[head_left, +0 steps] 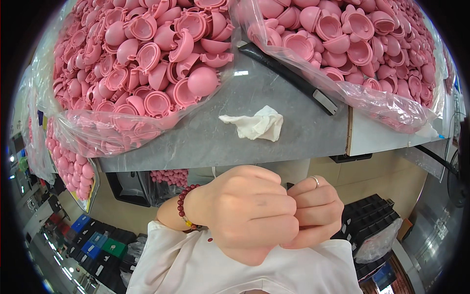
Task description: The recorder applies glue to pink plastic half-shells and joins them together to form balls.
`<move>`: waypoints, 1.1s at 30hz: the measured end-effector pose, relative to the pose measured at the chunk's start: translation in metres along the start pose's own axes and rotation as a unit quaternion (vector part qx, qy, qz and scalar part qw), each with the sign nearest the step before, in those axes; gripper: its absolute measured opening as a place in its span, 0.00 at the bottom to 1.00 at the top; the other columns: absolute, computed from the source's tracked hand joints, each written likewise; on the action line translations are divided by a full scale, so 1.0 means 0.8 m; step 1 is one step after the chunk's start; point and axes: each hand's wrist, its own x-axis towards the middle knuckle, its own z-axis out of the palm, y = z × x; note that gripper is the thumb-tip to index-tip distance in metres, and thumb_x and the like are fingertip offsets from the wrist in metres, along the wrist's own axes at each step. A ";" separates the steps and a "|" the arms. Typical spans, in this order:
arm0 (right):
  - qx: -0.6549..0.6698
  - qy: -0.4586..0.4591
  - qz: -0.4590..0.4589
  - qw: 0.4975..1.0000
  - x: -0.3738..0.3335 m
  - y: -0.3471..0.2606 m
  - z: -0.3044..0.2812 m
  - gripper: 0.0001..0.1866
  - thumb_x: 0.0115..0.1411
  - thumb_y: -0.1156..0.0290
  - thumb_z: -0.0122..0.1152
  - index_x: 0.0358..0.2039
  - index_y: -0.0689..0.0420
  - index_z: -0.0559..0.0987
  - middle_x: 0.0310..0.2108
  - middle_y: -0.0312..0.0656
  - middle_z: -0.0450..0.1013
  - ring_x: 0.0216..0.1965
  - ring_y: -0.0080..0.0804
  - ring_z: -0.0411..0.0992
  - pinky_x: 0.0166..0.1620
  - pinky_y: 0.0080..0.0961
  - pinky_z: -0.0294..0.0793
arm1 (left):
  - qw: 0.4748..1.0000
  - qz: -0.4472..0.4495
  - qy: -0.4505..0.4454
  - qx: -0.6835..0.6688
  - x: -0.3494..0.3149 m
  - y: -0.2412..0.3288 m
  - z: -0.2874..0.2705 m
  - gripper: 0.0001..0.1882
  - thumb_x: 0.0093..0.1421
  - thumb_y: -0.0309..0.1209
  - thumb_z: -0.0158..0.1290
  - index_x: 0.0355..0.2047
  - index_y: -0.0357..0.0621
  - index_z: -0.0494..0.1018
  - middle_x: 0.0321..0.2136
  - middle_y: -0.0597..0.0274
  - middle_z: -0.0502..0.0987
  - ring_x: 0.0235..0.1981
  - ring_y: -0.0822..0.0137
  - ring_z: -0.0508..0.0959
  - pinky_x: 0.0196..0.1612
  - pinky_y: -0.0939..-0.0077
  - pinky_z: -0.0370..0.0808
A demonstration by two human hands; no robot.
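Note:
My left hand, with a dark red bead bracelet at its wrist, is closed in a fist in front of my body. Pressed up against it is my right hand, fingers curled in and a ring on one of them. A small dark bit shows between the two near the top, too little of it to name. Whatever the fingers may hold is hidden behind the knuckles. Both hands are just off the near edge of the grey table. Nearest on the tabletop lies a crumpled white cloth or tissue.
Clear plastic bags full of pink rounded plastic shells stand at the far left and far right. Between them lies a black-handled tool with a metal end. Black crates are stacked at lower right, and several coloured bins at lower left.

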 end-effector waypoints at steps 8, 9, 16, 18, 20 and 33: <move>-0.007 0.017 -0.002 1.000 -0.005 0.000 0.003 0.07 0.40 0.79 0.62 0.22 0.55 0.76 0.25 0.38 0.66 0.25 0.31 0.62 0.20 0.20 0.66 | 0.999 0.019 -0.015 0.032 0.002 -0.001 -0.004 0.03 0.28 0.24 0.44 0.10 0.39 0.63 0.09 0.67 0.55 0.07 0.72 0.52 0.11 0.80 0.46; -0.022 0.014 -0.003 1.000 -0.005 -0.001 0.002 0.07 0.40 0.79 0.62 0.22 0.55 0.76 0.25 0.38 0.66 0.25 0.30 0.62 0.20 0.20 0.66 | 0.999 0.019 -0.015 0.032 0.001 -0.001 -0.003 0.03 0.28 0.24 0.44 0.10 0.39 0.63 0.09 0.67 0.55 0.07 0.72 0.52 0.11 0.80 0.46; 0.005 -0.017 0.002 1.000 0.002 -0.003 -0.003 0.07 0.39 0.78 0.62 0.23 0.54 0.77 0.26 0.38 0.66 0.26 0.31 0.62 0.22 0.21 0.67 | 1.000 0.005 -0.002 -0.004 -0.001 0.001 0.000 0.03 0.29 0.24 0.44 0.09 0.38 0.62 0.09 0.66 0.55 0.07 0.72 0.52 0.11 0.80 0.46; 0.004 -0.031 0.006 1.000 0.001 -0.003 -0.004 0.08 0.39 0.78 0.61 0.24 0.54 0.78 0.26 0.38 0.66 0.26 0.31 0.63 0.23 0.21 0.67 | 1.000 -0.006 0.004 -0.015 -0.001 0.002 -0.001 0.03 0.29 0.24 0.44 0.09 0.38 0.62 0.09 0.66 0.55 0.07 0.71 0.52 0.11 0.80 0.46; 0.001 -0.027 0.003 1.000 0.001 -0.003 -0.001 0.09 0.39 0.78 0.61 0.24 0.54 0.78 0.27 0.39 0.66 0.26 0.31 0.63 0.23 0.21 0.67 | 1.000 -0.001 0.000 -0.009 -0.001 0.002 -0.002 0.03 0.29 0.24 0.43 0.09 0.39 0.61 0.08 0.66 0.55 0.06 0.71 0.52 0.11 0.80 0.46; -0.007 -0.040 -0.005 0.999 0.008 -0.001 -0.004 0.07 0.40 0.78 0.61 0.24 0.55 0.77 0.26 0.39 0.66 0.27 0.31 0.63 0.23 0.21 0.67 | 0.997 -0.053 -0.004 -0.055 0.000 0.002 -0.004 0.04 0.28 0.24 0.44 0.09 0.40 0.60 0.08 0.68 0.52 0.06 0.71 0.50 0.11 0.78 0.46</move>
